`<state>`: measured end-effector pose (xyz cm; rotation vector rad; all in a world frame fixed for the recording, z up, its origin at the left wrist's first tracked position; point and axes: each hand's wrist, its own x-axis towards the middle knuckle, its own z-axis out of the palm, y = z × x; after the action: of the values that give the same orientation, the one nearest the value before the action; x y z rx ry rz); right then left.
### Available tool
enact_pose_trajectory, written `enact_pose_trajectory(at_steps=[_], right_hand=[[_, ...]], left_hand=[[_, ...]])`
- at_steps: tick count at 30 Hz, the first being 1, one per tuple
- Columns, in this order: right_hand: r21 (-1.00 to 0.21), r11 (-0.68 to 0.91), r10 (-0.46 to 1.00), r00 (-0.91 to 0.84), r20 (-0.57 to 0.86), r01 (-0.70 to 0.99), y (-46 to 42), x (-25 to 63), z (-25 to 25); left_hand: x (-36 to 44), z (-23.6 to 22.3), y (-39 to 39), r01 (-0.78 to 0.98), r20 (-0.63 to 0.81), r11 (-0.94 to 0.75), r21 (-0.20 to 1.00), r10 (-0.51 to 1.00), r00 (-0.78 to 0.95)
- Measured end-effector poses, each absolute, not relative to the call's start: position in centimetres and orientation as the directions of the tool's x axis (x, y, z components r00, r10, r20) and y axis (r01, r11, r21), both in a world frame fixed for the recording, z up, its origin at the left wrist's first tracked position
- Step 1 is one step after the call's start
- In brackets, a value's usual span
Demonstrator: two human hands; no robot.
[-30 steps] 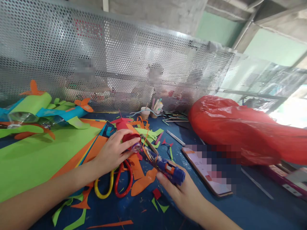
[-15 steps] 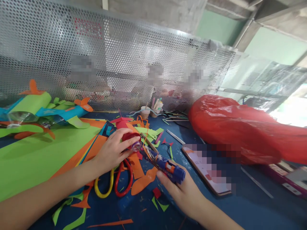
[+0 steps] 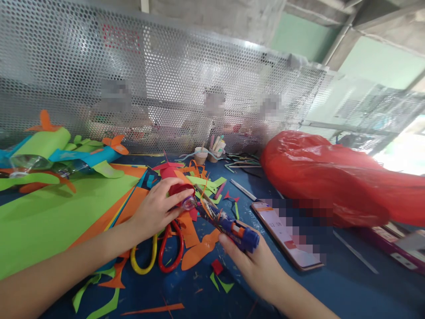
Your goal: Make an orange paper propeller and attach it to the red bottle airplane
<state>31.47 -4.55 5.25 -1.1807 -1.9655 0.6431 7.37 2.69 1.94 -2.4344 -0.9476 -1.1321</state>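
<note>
My left hand [image 3: 164, 201] is closed round a small plastic bottle [image 3: 189, 202] wrapped in red paper, its clear neck turned to the right. My right hand [image 3: 254, 261] grips a blue glue gun [image 3: 237, 232] with an orange and white part on its side. The gun's dark, smeared tip points at the bottle's neck, slightly apart from it. Scissors with one yellow and one red handle [image 3: 181, 252] lie below my left hand, their blades hidden. An orange paper cutout [image 3: 201, 252] rests between my hands.
Green and orange paper sheets [image 3: 43, 221] and paper-decorated bottles [image 3: 43, 146] occupy the left. Paper scraps [image 3: 215, 182] litter the middle. A phone [image 3: 282, 235] and a red plastic bag [image 3: 318, 173] are on the right. Cups [image 3: 201, 156] stand before a perforated metal screen [image 3: 186, 88]; people are behind it.
My right hand has drawn the glue gun slightly right and down, so its tip sits farther from the bottle's neck. My left hand keeps its place.
</note>
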Motion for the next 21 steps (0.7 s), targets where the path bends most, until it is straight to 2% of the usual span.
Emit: enact_pose_trajectory(at_steps=[9, 21], right_hand=[[-0.723, 0.438, 0.898, -0.304, 0.318, 0.535, -4.32, 32.10, 4.68], [-0.707, 0.439, 0.898, -0.250, 0.362, 0.554, -4.57, 31.95, 4.96]], left_hand=[[7.20, 2.24, 2.62, 0.684, 0.765, -0.730, -0.001, 0.440, 0.470], [7.21, 2.56, 2.67, 0.700, 0.779, -0.714, -0.011, 0.433, 0.454]])
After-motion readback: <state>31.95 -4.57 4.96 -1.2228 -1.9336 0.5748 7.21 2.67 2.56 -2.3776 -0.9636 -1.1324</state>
